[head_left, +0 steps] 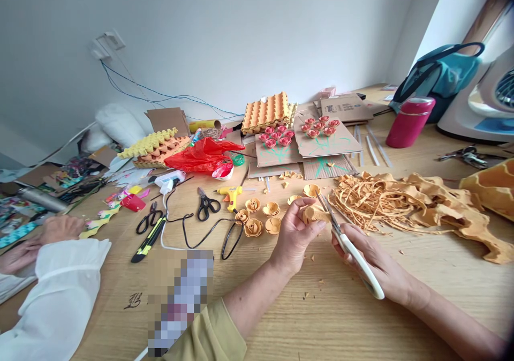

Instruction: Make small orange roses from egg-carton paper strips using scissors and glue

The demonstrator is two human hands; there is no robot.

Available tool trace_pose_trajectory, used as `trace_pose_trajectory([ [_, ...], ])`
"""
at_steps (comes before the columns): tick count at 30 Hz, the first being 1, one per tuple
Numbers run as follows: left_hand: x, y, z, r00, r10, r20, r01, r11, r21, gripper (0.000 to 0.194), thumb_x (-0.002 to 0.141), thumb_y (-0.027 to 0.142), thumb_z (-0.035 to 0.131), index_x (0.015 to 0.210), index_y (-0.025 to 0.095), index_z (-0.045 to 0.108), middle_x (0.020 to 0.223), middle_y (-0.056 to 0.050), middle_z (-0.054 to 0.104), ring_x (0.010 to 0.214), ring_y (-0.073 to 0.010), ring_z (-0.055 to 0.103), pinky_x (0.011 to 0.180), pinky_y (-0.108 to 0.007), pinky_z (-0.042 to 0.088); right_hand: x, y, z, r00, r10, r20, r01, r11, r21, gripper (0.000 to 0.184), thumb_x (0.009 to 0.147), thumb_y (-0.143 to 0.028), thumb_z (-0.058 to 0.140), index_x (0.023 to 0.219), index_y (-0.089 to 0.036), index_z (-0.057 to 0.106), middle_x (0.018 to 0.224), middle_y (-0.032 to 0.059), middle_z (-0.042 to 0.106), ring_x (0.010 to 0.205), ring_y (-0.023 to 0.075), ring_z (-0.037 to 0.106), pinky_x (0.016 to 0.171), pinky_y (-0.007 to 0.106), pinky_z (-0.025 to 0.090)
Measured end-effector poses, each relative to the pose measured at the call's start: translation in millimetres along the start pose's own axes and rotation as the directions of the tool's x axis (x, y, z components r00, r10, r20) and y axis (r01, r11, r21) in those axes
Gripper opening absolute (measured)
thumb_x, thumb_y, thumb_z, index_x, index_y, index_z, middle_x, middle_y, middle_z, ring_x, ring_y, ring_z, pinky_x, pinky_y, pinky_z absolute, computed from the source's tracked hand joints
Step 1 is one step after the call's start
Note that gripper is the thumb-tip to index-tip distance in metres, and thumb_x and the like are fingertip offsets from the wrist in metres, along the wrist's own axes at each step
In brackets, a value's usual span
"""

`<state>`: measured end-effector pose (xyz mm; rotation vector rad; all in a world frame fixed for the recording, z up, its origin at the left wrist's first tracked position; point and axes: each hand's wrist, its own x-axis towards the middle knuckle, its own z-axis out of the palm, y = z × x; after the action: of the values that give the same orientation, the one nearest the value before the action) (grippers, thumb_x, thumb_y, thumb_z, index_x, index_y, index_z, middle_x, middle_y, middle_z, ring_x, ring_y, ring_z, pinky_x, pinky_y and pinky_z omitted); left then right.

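Pinched in the fingers of my left hand (295, 235) is an orange egg-carton cup (313, 213), partly covered by those fingers. My right hand (373, 264) grips white-handled scissors (359, 262), whose blades point up and away, close against the cup's right edge. Just beyond my left hand lie several cut orange cups and rolled carton flowers (253, 227). To the right of the scissors is a heap of thin orange carton strips and trimmings (365, 203).
A yellow glue gun (229, 196), black scissors (208, 204) and a box cutter (148, 240) lie left of centre. Behind stand pink carton flowers on cardboard (327, 144) and stacked egg trays (265, 112). A co-worker's white sleeve (68, 286) is at left; a pink bottle (410, 122) stands at right.
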<state>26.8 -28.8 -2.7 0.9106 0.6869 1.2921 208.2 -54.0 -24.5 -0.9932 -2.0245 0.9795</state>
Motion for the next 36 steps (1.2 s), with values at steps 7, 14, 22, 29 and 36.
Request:
trace_pose_trajectory([
  [7, 0.4, 4.8, 0.4, 1.0, -0.021, 0.023, 0.022, 0.998, -0.059, 0.05, 0.069, 0.024, 0.086, 0.111, 0.022, 0.059, 0.092, 0.0, 0.067, 0.089, -0.0144, 0.064, 0.09, -0.03, 0.046, -2.1, -1.3, -0.7, 0.999, 0.038, -0.014, -0.038, 0.999, 0.013, 0.048, 0.094, -0.067, 0.038, 0.085, -0.023, 0.055, 0.081, 0.0051, 0.057, 0.079, 0.0215, 0.051, 0.071, 0.037, 0.044],
  [14, 1.2, 6.3, 1.1, 1.0, -0.016, 0.001, 0.016, 0.998, -0.062, 0.05, 0.066, 0.024, 0.087, 0.108, 0.022, 0.061, 0.09, 0.001, 0.066, 0.085, -0.0126, 0.06, 0.089, -0.029, 0.046, -1.8, -5.2, -0.7, 0.998, 0.044, -0.033, -0.045, 0.999, -0.019, 0.047, 0.093, -0.066, 0.04, 0.081, -0.023, 0.055, 0.077, 0.0047, 0.058, 0.075, 0.0208, 0.052, 0.07, 0.037, 0.045],
  [22, 2.4, 8.4, -0.8, 1.0, 0.025, 0.007, -0.024, 0.997, -0.067, 0.046, 0.07, 0.022, 0.084, 0.111, 0.022, 0.063, 0.09, 0.001, 0.064, 0.083, -0.011, 0.056, 0.086, -0.027, 0.045, -3.4, 1.6, 1.5, 0.995, 0.086, -0.055, -0.087, 0.996, -0.016, 0.035, 0.097, -0.052, 0.047, 0.078, -0.023, 0.055, 0.079, 0.0038, 0.059, 0.076, 0.0192, 0.054, 0.072, 0.035, 0.046],
  [29, 1.3, 5.8, -1.7, 1.0, 0.011, 0.022, -0.01, 0.999, -0.041, 0.046, 0.071, 0.024, 0.085, 0.11, 0.023, 0.062, 0.09, 0.001, 0.063, 0.084, -0.0112, 0.055, 0.082, -0.025, 0.043, 0.2, 2.8, 2.9, 0.966, 0.192, -0.172, -0.151, 0.962, 0.227, 0.026, 0.091, -0.049, 0.059, 0.09, -0.024, 0.062, 0.079, 0.0002, 0.059, 0.073, 0.0168, 0.053, 0.067, 0.031, 0.046],
  [36, -8.5, -7.7, 4.4, 0.997, -0.048, 0.055, 0.047, 0.999, 0.024, 0.043, 0.071, 0.027, 0.086, 0.101, 0.021, 0.056, 0.088, 0.002, 0.061, 0.081, -0.0109, 0.054, 0.08, -0.026, 0.042, 7.8, -5.6, 5.3, 0.909, 0.241, -0.341, -0.05, 0.874, 0.483, 0.032, 0.079, -0.043, 0.077, 0.1, -0.028, 0.059, 0.09, -0.0006, 0.061, 0.073, 0.0147, 0.054, 0.061, 0.027, 0.046],
])
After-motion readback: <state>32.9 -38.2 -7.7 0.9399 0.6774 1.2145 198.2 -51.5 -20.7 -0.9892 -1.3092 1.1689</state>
